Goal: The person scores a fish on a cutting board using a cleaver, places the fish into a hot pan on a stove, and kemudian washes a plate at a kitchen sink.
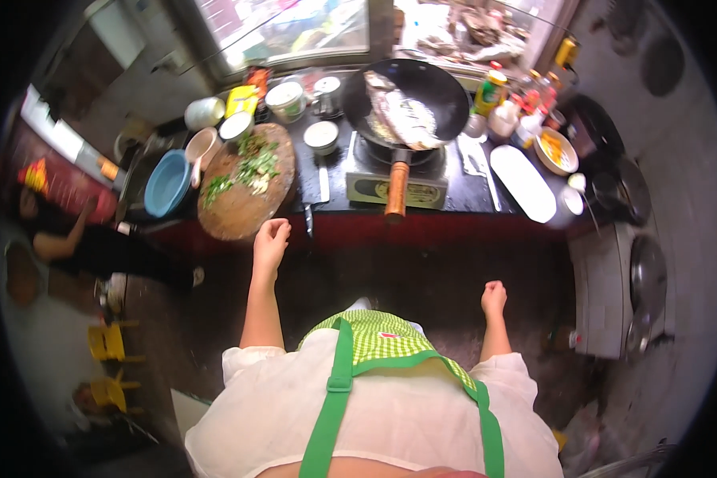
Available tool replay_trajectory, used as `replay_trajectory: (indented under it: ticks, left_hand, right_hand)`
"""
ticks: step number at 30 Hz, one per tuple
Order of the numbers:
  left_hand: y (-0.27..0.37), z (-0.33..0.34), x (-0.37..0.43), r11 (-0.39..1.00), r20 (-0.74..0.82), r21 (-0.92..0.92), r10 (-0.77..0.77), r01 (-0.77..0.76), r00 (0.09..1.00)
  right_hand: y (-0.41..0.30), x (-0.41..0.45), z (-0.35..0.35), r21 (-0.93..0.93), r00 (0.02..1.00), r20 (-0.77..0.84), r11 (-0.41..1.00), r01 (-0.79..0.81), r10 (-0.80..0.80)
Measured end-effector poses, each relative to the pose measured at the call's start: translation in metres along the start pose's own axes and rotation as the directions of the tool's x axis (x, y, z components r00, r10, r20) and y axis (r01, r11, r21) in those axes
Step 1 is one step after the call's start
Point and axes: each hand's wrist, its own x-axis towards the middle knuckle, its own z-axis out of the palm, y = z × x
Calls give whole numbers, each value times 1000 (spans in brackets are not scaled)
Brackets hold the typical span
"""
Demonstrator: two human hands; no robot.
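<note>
My left hand (272, 235) hangs just off the near edge of a round wooden cutting board (232, 222), its fingers curled together and nothing visible in them. Chopped green onions (259, 166) and pale minced pieces lie on the board. To the right of that hand, a cleaver (324, 182) rests on the counter, its handle over the front edge. Low in front of my body, my right hand (494, 296) is curled closed with nothing visible in it. A whole fish (397, 113) lies in a black wok (442, 83) on a portable gas stove (397, 188).
A white oblong plate (523, 183), a bowl of orange pieces (554, 152) and several sauce bottles (505, 116) stand on the right. A blue basin (167, 182) is at the left. The wok's wooden handle (397, 190) projects toward me. Another person (95, 248) is at far left.
</note>
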Motion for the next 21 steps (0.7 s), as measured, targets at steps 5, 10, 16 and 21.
replay_trajectory:
  ticks: [5, 10, 16, 21]
  left_hand:
    - [-14, -43, -88, 980, -242, -181, -124, 81, 962]
    - [-74, -104, -191, 911, -476, -367, -359, 190, 803]
    - [-124, -185, -253, 824, -619, -549, -511, 137, 597]
    - [-160, -267, -224, 759, -591, -650, -492, -17, 640]
  right_hand:
    - [3, -16, 61, -109, 923, 375, 985, 133, -83]
    - [-59, -51, 95, -71, 623, 753, 916, 394, -210]
    - [-216, -129, 134, 248, 312, 806, 766, 593, -503]
    - [-359, -214, 182, 442, 109, 824, 752, 489, -556]
